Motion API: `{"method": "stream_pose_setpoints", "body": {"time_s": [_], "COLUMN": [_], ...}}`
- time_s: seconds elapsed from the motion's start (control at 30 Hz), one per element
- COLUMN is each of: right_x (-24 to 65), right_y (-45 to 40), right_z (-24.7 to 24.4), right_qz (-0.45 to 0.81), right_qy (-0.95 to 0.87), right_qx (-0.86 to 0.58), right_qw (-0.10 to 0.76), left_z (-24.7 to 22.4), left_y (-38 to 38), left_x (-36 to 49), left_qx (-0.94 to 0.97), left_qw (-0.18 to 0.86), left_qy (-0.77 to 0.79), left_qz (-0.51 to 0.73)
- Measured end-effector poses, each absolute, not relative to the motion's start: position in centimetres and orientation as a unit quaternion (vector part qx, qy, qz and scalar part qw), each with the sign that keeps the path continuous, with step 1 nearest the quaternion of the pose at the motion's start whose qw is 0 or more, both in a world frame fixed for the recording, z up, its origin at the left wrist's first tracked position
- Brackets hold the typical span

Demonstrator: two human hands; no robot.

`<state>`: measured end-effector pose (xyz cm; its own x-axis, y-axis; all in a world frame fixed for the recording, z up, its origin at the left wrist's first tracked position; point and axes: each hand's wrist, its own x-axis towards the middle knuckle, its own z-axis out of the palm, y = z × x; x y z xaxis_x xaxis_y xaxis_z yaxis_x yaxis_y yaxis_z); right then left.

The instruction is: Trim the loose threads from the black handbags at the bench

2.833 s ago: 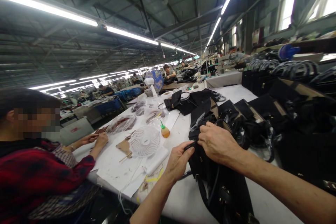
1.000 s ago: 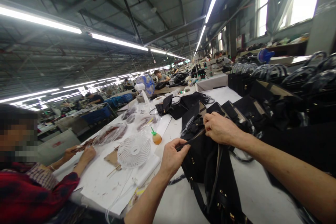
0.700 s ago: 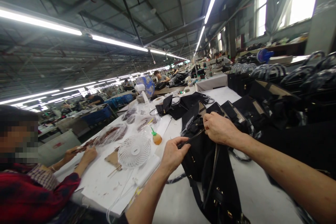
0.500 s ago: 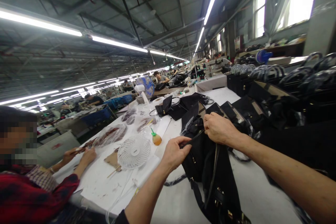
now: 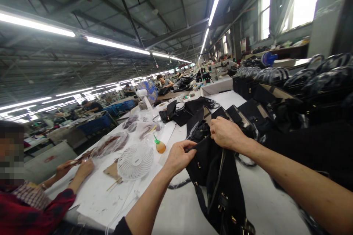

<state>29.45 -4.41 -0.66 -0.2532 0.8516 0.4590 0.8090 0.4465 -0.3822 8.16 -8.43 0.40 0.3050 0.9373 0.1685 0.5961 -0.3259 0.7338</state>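
Note:
A black bag with gold-coloured metal fittings lies over the near part of the white table. My left hand pinches its upper left edge between thumb and fingers. Farther right, my right hand is closed on the bag's top edge, with the fingertips partly hidden. The fabric runs between the two hands, and a strap hangs down the bag's left side. Just beyond my hands are more black bags.
A white round fan and an orange bottle with a green nozzle are left of my hands. A person in a red checked sleeve handles brown strips at far left. Many black bags are piled at right.
The whole view has shifted slightly, so things appear a little farther left. Both hands keep their hold on the black bag, with little change in their pose.

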Motion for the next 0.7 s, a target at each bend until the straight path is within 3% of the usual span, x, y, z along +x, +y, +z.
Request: {"method": "stream_pose_setpoints", "body": {"time_s": [0.17, 0.33, 0.57, 0.7], "right_x": [29.6, 29.1, 29.2, 31.5], "right_y": [-4.6, -5.5, -7.1, -7.6], "right_z": [-0.5, 0.4, 2.0, 2.4], "right_qz": [0.068, 0.000, -0.041, -0.035], "right_qy": [-0.770, -0.785, -0.798, -0.798], "right_qx": [-0.541, -0.561, -0.557, -0.552], "right_qw": [0.332, 0.264, 0.225, 0.237], "left_z": [0.3, 1.3, 3.2, 3.3], "left_y": [-8.3, -8.0, -6.1, -6.4], "left_x": [8.0, 8.6, 12.1, 12.4], "left_qx": [0.763, 0.778, 0.844, 0.841], "left_qw": [0.290, 0.305, 0.156, 0.129], "left_qy": [0.499, 0.493, 0.461, 0.476], "left_qz": [0.291, 0.242, 0.227, 0.224]}}
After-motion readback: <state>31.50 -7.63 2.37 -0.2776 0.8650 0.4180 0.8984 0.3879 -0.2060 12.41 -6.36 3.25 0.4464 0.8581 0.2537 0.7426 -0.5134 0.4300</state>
